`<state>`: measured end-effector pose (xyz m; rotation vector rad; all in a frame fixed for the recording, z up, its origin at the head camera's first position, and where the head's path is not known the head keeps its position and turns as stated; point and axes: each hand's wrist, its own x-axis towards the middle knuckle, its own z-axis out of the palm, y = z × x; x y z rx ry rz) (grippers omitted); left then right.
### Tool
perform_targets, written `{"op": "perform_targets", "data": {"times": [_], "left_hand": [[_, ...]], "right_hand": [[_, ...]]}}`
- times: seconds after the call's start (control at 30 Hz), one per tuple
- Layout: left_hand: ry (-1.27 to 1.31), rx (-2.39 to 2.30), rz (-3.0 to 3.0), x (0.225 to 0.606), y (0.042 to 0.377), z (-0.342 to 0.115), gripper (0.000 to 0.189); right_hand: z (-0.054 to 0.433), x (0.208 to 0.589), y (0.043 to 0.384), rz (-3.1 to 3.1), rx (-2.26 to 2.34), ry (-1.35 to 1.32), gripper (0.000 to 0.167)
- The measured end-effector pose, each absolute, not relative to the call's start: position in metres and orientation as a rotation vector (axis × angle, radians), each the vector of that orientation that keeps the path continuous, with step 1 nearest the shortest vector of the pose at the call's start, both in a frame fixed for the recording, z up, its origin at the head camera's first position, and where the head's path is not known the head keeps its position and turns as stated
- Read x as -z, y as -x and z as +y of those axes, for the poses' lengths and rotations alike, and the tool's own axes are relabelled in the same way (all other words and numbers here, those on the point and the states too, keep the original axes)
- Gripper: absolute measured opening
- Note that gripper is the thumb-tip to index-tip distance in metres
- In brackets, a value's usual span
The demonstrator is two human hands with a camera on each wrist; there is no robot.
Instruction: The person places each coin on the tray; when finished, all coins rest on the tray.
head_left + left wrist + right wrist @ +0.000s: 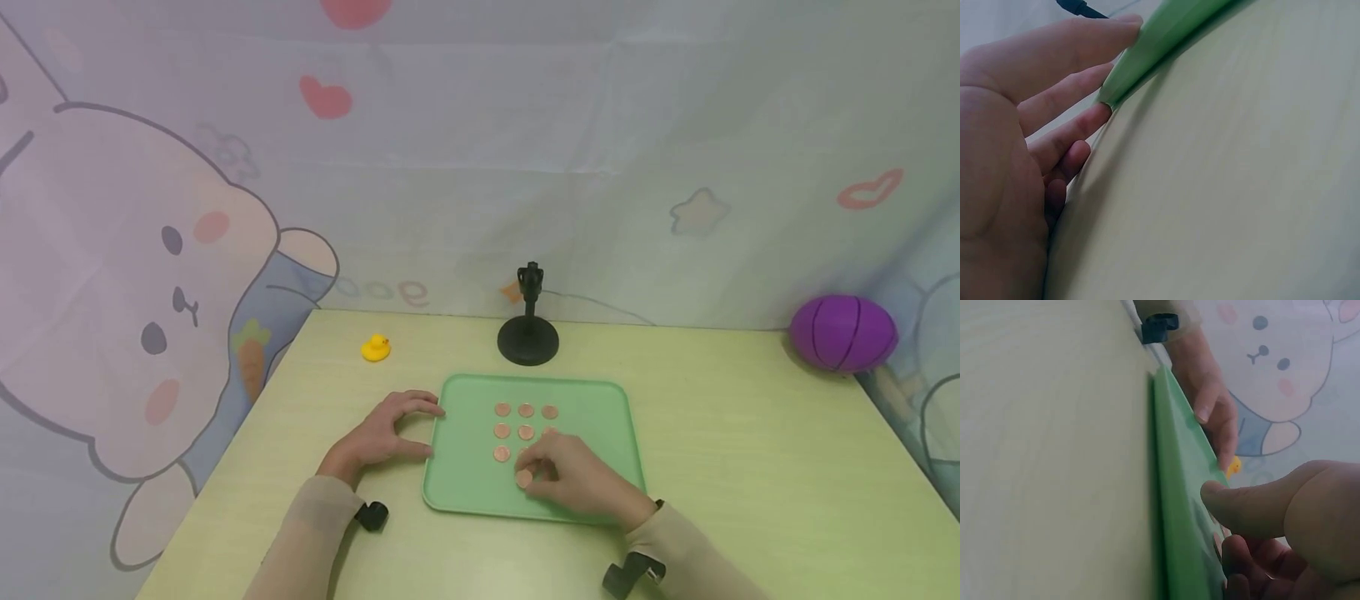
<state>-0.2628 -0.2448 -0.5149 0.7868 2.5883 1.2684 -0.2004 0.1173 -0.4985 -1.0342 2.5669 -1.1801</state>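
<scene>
A shallow green tray (465, 487) lies on the table, with several copper coins (502, 410) laid out in rows on it. Over the near part of the tray, my right hand (573, 479) pinches one copper coin (523, 479) between thumb and fingers. That hand hides part of the rows' near right side. At the tray's left rim rests my left hand (382, 433), its thumb and fingers spread along the edge. In the left wrist view, the thumb and fingertips meet the green rim (1147, 53). The right wrist view shows my right thumb (1241, 503) close over the tray.
Behind the tray stands a black round-based stand (528, 340). A yellow rubber duck (376, 348) sits at the back left, and a purple ball (843, 333) at the back right corner. A printed cloth (480, 150) hangs behind the pale table (750, 433).
</scene>
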Motion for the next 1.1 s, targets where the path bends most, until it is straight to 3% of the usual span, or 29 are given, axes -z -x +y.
{"op": "perform_targets", "data": {"times": [0.27,0.6,1.1], "left_hand": [[-0.780,-1.277,2.586,0.516,0.263,-0.245,0.052],[-0.776,-1.292,2.577,0.518,0.264,-0.245,0.052],[-0.779,-1.318,2.562,0.520,0.265,-0.246,0.052]], "right_hand": [[0.098,0.500,0.198,2.643,1.044,1.201,0.028],[0.096,0.501,0.194,2.715,0.993,1.074,0.005],[0.085,0.501,0.194,2.759,0.979,1.006,0.009]]}}
